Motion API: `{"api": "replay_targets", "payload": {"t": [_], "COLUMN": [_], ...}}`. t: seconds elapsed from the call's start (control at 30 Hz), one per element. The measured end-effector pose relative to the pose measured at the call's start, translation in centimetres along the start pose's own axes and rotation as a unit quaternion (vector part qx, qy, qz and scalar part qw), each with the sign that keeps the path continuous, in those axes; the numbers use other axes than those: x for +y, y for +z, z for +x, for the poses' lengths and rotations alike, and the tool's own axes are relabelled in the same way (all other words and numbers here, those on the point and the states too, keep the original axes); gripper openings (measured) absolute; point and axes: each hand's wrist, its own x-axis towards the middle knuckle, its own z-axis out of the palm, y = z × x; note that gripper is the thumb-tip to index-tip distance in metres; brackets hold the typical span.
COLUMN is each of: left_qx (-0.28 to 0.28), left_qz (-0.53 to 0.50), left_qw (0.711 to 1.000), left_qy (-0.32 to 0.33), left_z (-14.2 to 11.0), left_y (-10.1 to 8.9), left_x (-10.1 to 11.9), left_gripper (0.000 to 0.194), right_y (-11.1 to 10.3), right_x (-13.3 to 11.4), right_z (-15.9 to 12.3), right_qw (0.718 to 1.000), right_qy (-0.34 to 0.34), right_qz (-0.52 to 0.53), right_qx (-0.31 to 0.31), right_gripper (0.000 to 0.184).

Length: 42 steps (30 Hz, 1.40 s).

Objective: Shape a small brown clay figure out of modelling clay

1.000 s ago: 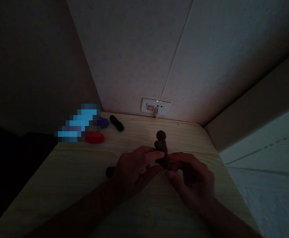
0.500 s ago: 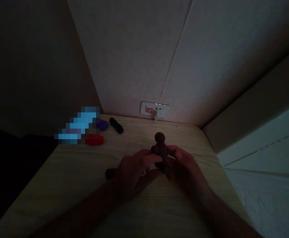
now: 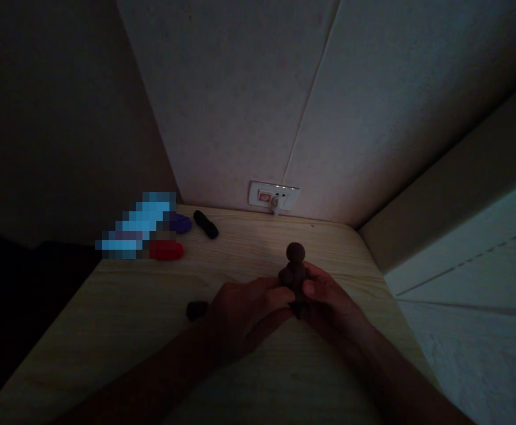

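Between my hands stands a small dark brown figure [image 3: 299, 277], which looks like modelling clay, with a round ball on top and a rounded lump on its left side. My left hand [image 3: 251, 310] grips its lower left part between thumb and fingers. My right hand [image 3: 331, 298] closes on it from the right, thumb pressed against its body. Fingers hide much of the lower end, and the dim light blurs its details. Just left of my left hand lies a dark brown lump [image 3: 196, 310] on the wooden tabletop [image 3: 152, 330].
At the back left lie a black stick-like piece [image 3: 205, 224], a purple piece [image 3: 180, 223] and a red piece [image 3: 167, 250], beside a pixelated bright blue object [image 3: 140, 224]. A wall socket with a plug [image 3: 274, 197] sits behind the table. A pale cabinet [image 3: 470, 254] stands at right.
The brown figure has moved slightly right and down in the picture. My right thumb now presses on its body. More of the brown lump on the table shows.
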Motion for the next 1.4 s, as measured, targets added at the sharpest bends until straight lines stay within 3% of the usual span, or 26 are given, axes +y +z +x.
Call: {"api": "replay_targets", "payload": {"t": [0.17,0.3,0.57,0.73,1.07,1.4], "left_qx": [0.075,0.113,0.12,0.131,0.129,0.139], "left_qz": [0.053,0.038,0.031,0.006,-0.001,0.002], "left_qw": [0.993,0.98,0.979,0.983,0.98,0.978], "left_qy": [-0.079,-0.158,-0.164,-0.128,-0.152,-0.154], "left_z": [0.2,0.3,0.4,0.6,0.6,0.5], "left_y": [0.2,0.3,-0.2,-0.4,-0.2,-0.1], "left_x": [-0.1,-0.2,-0.5,-0.1,0.0,-0.2], "left_gripper": [0.031,0.027,0.011,0.011,0.013,0.013], "right_y": [-1.3,-2.4,-2.5,-2.3,-2.3,-3.1], "right_x": [-0.3,-0.3,0.0,0.2,0.0,0.5], "right_z": [0.8,1.6,1.9,1.7,1.7,1.9], "right_qw": [0.99,0.97,0.958,0.944,0.912,0.922], "right_qy": [-0.1,-0.164,-0.145,-0.137,-0.144,-0.132], "right_qz": [-0.083,-0.149,-0.231,-0.293,-0.379,-0.36], "right_qx": [0.063,0.103,0.085,0.068,0.057,0.051], "right_gripper": [0.031,0.025,0.027,0.028,0.022,0.026]}}
